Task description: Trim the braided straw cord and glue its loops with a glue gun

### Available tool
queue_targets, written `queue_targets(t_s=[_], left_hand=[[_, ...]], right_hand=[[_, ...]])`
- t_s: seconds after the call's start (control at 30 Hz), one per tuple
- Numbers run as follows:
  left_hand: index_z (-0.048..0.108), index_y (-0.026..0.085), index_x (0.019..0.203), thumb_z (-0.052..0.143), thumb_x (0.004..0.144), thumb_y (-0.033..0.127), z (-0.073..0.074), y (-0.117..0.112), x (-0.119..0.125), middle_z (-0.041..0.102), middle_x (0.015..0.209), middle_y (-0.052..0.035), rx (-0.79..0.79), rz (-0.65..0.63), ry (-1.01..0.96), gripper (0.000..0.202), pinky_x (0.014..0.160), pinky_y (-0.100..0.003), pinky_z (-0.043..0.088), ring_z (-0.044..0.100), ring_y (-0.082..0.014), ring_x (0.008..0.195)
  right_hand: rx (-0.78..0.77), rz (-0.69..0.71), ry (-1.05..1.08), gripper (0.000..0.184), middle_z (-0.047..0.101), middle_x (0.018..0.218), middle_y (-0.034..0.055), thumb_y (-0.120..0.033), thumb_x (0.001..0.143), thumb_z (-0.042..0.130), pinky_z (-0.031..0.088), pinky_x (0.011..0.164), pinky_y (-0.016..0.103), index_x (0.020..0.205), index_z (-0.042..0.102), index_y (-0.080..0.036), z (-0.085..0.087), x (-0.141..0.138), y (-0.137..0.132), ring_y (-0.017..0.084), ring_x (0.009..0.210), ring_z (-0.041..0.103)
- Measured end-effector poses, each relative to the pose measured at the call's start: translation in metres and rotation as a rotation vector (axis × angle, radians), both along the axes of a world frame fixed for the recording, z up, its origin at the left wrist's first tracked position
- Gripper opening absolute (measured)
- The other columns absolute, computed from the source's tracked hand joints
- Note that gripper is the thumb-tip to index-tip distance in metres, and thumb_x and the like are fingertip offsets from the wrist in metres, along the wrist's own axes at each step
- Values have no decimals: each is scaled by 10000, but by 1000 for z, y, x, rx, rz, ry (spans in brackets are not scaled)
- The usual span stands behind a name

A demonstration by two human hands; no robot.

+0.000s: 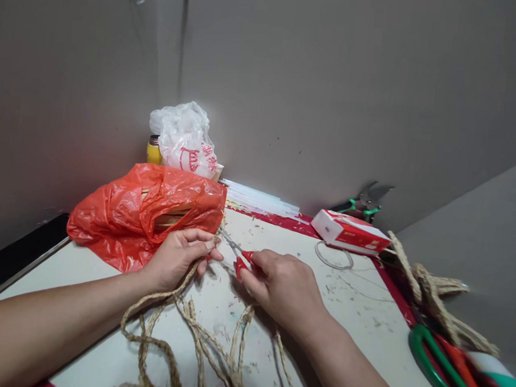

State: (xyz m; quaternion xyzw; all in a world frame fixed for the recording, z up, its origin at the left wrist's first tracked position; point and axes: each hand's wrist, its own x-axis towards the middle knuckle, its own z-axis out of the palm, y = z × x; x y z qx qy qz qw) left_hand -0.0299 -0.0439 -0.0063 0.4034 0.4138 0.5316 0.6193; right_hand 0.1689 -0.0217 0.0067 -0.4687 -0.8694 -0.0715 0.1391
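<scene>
My left hand [186,254] pinches a braided straw cord [189,276] close to its frayed end. My right hand [287,283] has its fingers in the red handles of small scissors [233,245]. The handles are spread, and the blades point at the cord tip just beyond my left fingers; whether they touch it I cannot tell. From my left hand the cord loops down towards me. More lengths of braided cord [212,343] lie on the white board [319,333] between my forearms.
An orange plastic bag [115,213] with thin sticks inside lies behind my left hand. Behind it are a white plastic bag [183,135], a yellow container [153,152] and translucent sticks [264,198]. At right are a red-and-white box [350,231], pruning shears [368,198], coiled wire [333,256] and green-handled scissors [442,377].
</scene>
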Motion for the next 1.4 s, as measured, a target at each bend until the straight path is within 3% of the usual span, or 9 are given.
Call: queue_targets(t_s=[0.13, 0.33, 0.57, 0.73, 0.93, 1.03, 1.13, 1.3, 1.4], left_hand=[[598, 133, 844, 705, 735, 285, -5, 0, 1, 716, 716, -35, 4, 14, 9, 215, 434, -174, 361, 483, -43, 403], [635, 102, 918, 710, 719, 212, -4, 5, -2, 723, 733, -76, -66, -16, -79, 240, 435, -190, 413, 506, -61, 416], [627, 101, 1001, 663, 724, 132, -2, 14, -12, 710, 800, -84, -166, -118, -182, 281, 452, -208, 447, 544, -80, 454], [617, 124, 998, 703, 728, 213, -7, 19, -18, 692, 785, -48, -90, -159, -66, 296, 488, -185, 435, 547, -66, 500], [631, 127, 948, 771, 670, 331, -9, 9, -11, 718, 764, -49, 40, -276, 180, 372, 588, -230, 451, 589, -104, 563], [650, 124, 969, 760, 685, 350, 4, -3, -4, 730, 821, -71, 60, -371, 301, 380, 733, -271, 465, 646, -159, 742], [642, 141, 1092, 718, 726, 375, 34, -22, -1, 710, 1008, -103, 74, -548, 454, 441, 869, -344, 451, 633, -224, 951], [385, 282, 1398, 622, 782, 457, 90, -75, 4, 516, 1356, -89, 431, -913, 1124, 682, 994, -404, 397, 502, -279, 1197], [343, 339, 1413, 683, 682, 533, 91, -104, 9, 332, 1492, -101, 556, -1032, 1341, 829, 1018, -468, 367, 383, -365, 1295]], right_hand=[[13, -14, -48, 239, 630, 618, 22, -405, 777, 558, 219, 545, 290, 685, 638, -200, 3, -4, -4, 153, 521, 482], [-48, -7, -31, 267, 661, 619, 26, -321, 845, 514, 210, 532, 286, 637, 634, -204, 2, -4, -1, 147, 523, 507], [-215, -238, 147, 238, 670, 687, 19, -385, 809, 524, 244, 525, 267, 691, 632, -209, -2, 0, 13, 152, 597, 560], [-224, -284, 216, 266, 676, 928, 49, -406, 792, 533, 303, 599, 266, 928, 644, -206, -9, 1, 22, 176, 741, 597], [-220, -382, 327, 258, 687, 880, 44, -403, 781, 557, 303, 585, 255, 893, 658, -193, -10, 4, 31, 179, 763, 608], [-245, -426, 377, 252, 692, 806, 31, -408, 810, 528, 290, 560, 248, 837, 669, -200, -11, 9, 36, 167, 727, 605], [-276, -430, 406, 274, 694, 782, 26, -427, 824, 509, 287, 544, 245, 813, 678, -212, -14, 14, 41, 159, 699, 596], [-301, -383, 412, 275, 699, 817, 39, -433, 812, 518, 293, 550, 248, 822, 691, -219, -22, 18, 48, 170, 726, 592], [-311, -360, 407, 285, 697, 814, 41, -450, 798, 522, 287, 538, 253, 811, 690, -220, -23, 18, 50, 179, 722, 594]])
